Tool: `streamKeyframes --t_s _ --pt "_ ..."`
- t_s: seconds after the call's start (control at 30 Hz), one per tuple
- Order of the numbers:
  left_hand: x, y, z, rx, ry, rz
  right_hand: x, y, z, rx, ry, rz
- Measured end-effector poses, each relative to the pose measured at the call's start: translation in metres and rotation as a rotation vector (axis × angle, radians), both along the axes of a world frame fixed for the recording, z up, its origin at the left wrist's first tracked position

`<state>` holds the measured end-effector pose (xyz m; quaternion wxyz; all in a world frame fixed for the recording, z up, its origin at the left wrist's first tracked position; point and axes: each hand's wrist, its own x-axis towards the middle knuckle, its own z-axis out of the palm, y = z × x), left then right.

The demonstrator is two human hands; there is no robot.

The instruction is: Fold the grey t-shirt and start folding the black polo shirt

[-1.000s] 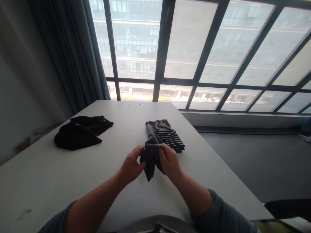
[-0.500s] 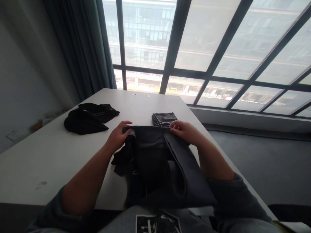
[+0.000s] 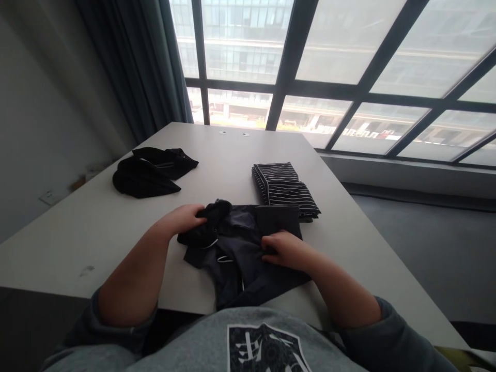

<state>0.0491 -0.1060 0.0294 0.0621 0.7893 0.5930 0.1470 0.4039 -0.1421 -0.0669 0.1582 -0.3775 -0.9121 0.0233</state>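
A dark garment lies partly folded on the table in front of me, its near edge close to my body. Its left end is bunched up, and white cord-like trim shows on it. My left hand pinches the bunched part at the garment's far left. Over on the right, my right hand has its fingers closed on the cloth, just below a flat folded flap. The fingertips of that hand are partly hidden in the fabric.
A folded black garment with white stripes sits just beyond the dark one, to the right. Another black garment lies loosely heaped at the far left of the white table. Windows and a curtain stand behind.
The dark garment was held up by its top edge and is now down on the table. My right hand has moved nearer to me on the cloth. The view has tilted downward.
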Motion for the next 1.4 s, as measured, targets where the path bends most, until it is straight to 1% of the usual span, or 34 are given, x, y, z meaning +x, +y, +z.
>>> streamKeyframes --t_s 0.07,0.1,0.13,0.2,0.27,0.3,0.33,0.4,0.43,0.47,0.5,0.53,0.6,0.63,0.67,0.73,0.8,0.87,0.93,0.97,1.03,1.17,1.3,1.37,1.4 --pt "0.001 0.0 0.005 0.082 -0.105 0.022 0.003 0.0 0.003 -0.045 0.014 -0.068" --pt "0.003 -0.002 0.007 0.117 -0.162 -0.011 0.003 -0.002 0.005 -0.053 0.042 -0.078" --pt "0.008 -0.005 0.008 0.142 -0.213 -0.076 0.001 -0.004 0.008 -0.043 0.1 -0.076" --pt "0.023 -0.016 0.005 0.164 -0.259 -0.24 -0.007 -0.008 0.015 0.02 0.311 -0.048" --pt "0.04 -0.03 0.0 0.175 -0.2 -0.387 -0.019 -0.008 0.025 0.119 0.54 0.007" --pt "0.048 -0.036 -0.004 0.175 -0.137 -0.459 -0.026 -0.007 0.03 0.166 0.61 0.043" --pt "0.053 -0.04 -0.007 0.175 -0.078 -0.534 -0.032 -0.004 0.034 0.199 0.634 0.088" --pt "0.058 -0.043 -0.013 0.164 -0.011 -0.665 -0.041 0.004 0.041 0.21 0.572 0.184" --pt "0.057 -0.042 -0.014 0.172 -0.015 -0.691 -0.043 0.009 0.041 0.197 0.531 0.209" --pt "0.055 -0.038 -0.015 0.197 -0.031 -0.671 -0.045 0.013 0.041 0.184 0.499 0.214" --pt "0.051 -0.033 -0.015 0.241 -0.048 -0.605 -0.046 0.018 0.038 0.183 0.481 0.195" --pt "0.046 -0.028 -0.015 0.292 -0.061 -0.507 -0.046 0.021 0.035 0.198 0.476 0.157" --pt "0.039 -0.019 -0.013 0.392 -0.073 -0.28 -0.043 0.025 0.026 0.276 0.488 0.056" --pt "0.038 -0.017 -0.013 0.435 -0.075 -0.187 -0.042 0.025 0.023 0.328 0.497 0.009" --pt "0.037 -0.016 -0.012 0.47 -0.076 -0.122 -0.04 0.025 0.021 0.38 0.51 -0.034" --pt "0.039 -0.018 -0.012 0.537 -0.08 -0.038 -0.038 0.022 0.021 0.476 0.559 -0.097" --pt "0.042 -0.022 -0.012 0.575 -0.094 0.028 -0.036 0.018 0.025 0.545 0.596 -0.082" --pt "0.044 -0.025 -0.012 0.554 -0.137 0.071 -0.035 0.013 0.03 0.553 0.577 0.029" --pt "0.044 -0.025 -0.012 0.511 -0.221 0.065 -0.035 0.008 0.032 0.517 0.533 0.154" --pt "0.044 -0.025 -0.012 0.489 -0.27 0.043 -0.035 0.007 0.032 0.498 0.522 0.194" --pt "0.044 -0.023 -0.012 0.455 -0.357 -0.017 -0.033 0.005 0.029 0.485 0.538 0.218" --pt "0.045 -0.021 -0.012 0.361 -0.432 -0.14 -0.026 0.01 0.024 0.457 0.624 0.194" --pt "0.042 -0.021 -0.011 0.138 -0.348 -0.297 -0.018 0.015 0.023 0.393 0.804 0.105" --pt "0.039 -0.018 -0.01 0.108 -0.277 -0.306 -0.015 0.017 0.023 0.399 0.875 0.043" --pt "0.037 -0.016 -0.009 0.137 -0.239 -0.278 -0.014 0.018 0.023 0.401 0.895 0.008"
